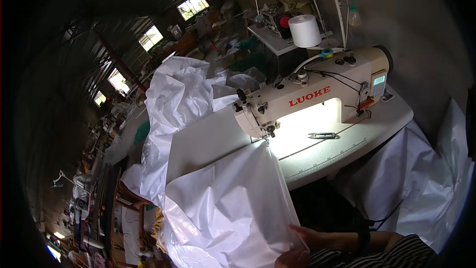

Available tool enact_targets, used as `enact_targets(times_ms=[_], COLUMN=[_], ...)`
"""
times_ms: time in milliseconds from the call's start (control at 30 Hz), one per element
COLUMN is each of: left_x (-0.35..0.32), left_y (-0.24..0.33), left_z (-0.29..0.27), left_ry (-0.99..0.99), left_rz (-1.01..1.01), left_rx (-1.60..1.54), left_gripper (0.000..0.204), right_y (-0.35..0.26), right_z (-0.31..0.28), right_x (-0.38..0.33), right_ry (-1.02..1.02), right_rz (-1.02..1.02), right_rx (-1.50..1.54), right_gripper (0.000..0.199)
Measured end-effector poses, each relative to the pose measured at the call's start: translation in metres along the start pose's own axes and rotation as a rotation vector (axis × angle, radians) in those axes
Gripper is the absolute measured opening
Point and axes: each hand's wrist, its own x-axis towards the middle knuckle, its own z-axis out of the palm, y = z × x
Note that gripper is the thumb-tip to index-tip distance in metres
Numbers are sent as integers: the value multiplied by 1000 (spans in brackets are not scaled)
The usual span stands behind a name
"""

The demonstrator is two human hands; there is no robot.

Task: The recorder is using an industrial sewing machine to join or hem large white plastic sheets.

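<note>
A cream sewing machine (312,94) stood on a pale table (208,141), with a white thread cone (305,31) at its twelve o'clock. White fabric (233,203) ran from the needle toward six o'clock, where the right hand (310,238) gripped its lower edge. The left hand (292,259) touched the fabric just below. Thread snips (322,135) lay under the machine's arm.

Dim workshop, bright windows (151,37) along a far wall.

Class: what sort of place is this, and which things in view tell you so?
Probably a sewing workshop: an industrial sewing machine on a white worktable, a thread cone behind it, and white fabric held by one hand.
</note>
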Motion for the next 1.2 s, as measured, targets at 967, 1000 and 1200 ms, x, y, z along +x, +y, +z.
enact_targets(times_ms=[967, 1000, 1200], left_x=[169, 177, 212], left_y=[-105, -108, -106], left_z=[-31, -31, -29], left_ry=[-16, -16, 76], left_rz=[184, 184, 14], left_rx=[461, 462, 339], left_gripper=[11, 11, 6], right_y=[21, 26, 39], right_z=[-84, -89, -113], right_x=[147, 153, 192], right_ry=[192, 142, 307], right_rz=[374, 417, 303], right_rx=[-1034, -1011, -1122], right_gripper=[26, 26, 22])
